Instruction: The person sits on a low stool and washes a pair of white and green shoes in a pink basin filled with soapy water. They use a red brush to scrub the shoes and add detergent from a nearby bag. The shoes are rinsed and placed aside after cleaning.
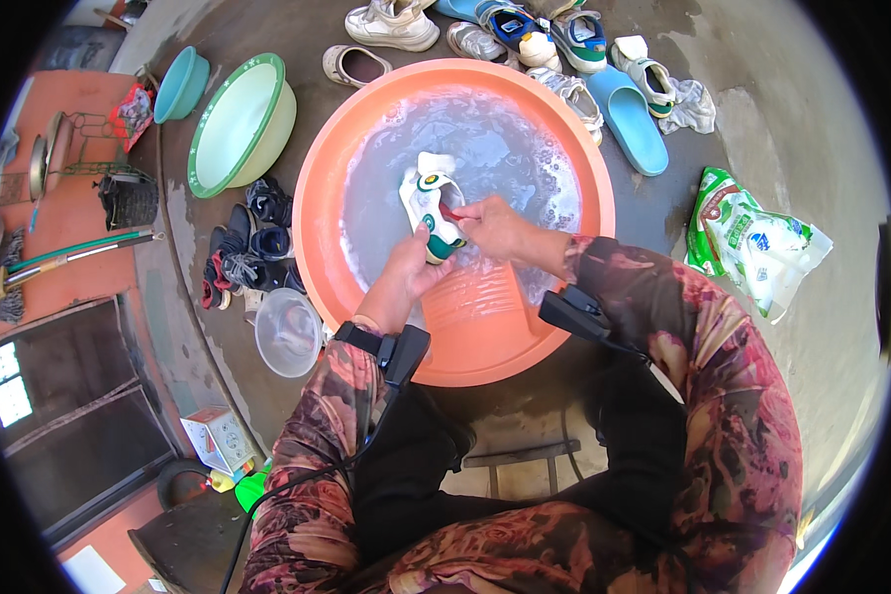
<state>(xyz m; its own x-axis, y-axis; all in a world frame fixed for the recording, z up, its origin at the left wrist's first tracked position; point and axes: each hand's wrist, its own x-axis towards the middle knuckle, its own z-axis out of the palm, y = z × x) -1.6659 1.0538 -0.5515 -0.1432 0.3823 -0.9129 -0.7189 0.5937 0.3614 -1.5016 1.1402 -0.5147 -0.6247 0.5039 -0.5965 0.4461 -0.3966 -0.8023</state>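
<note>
Over a large orange plastic basin point(601, 200) of cloudy, sudsy water point(482, 134), I hold a white and green shoe point(432, 199). My left hand point(410, 269) grips its heel end from the left and below. In my right hand point(496, 230) is a small red item point(451, 213), perhaps a brush handle, reaching into the shoe's opening; its working end is hidden inside. The shoe's tongue points away from me. Below my hands, the basin's ribbed washboard slope point(475, 304) rises out of the water.
Wet shoes, a blue slipper point(627, 119) and white sneakers point(392, 26) lie beyond the basin. Dark shoes point(245, 252), a clear plastic bowl point(289, 333) and a green-rimmed basin point(241, 126) stand left. A green and white plastic bag point(757, 241) rests on the right.
</note>
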